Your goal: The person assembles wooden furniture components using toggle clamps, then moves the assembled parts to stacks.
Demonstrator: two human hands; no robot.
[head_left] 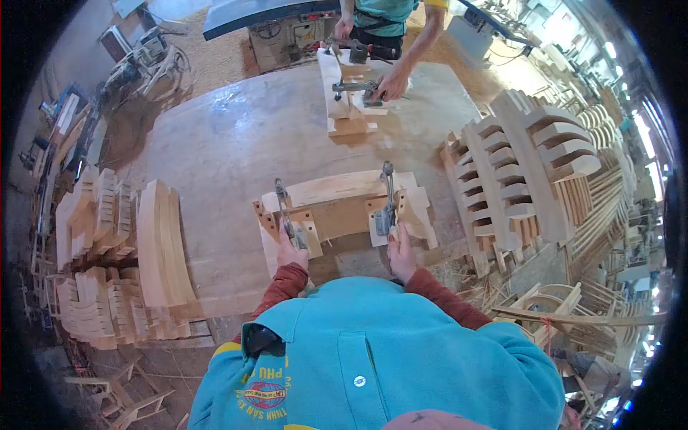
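A wooden jig (319,216) with dark holes in its blocks lies on the table in front of me. Along its far side runs a long, slightly curved wooden piece (337,188). Two metal toggle clamps stand on the jig and reach over that piece. My left hand (289,256) is closed around the near end of the left clamp (282,195). On the other side, my right hand (403,256) grips the near end of the right clamp (387,208). My palms and part of the fingers are hidden from above.
Across the table (215,136) a co-worker's hand (392,86) is at another clamped wooden jig (334,97). Curved wooden parts (163,244) are stacked at the left. A tall stack of wooden parts (523,165) stands at the right edge, with chair frames (559,301) behind it.
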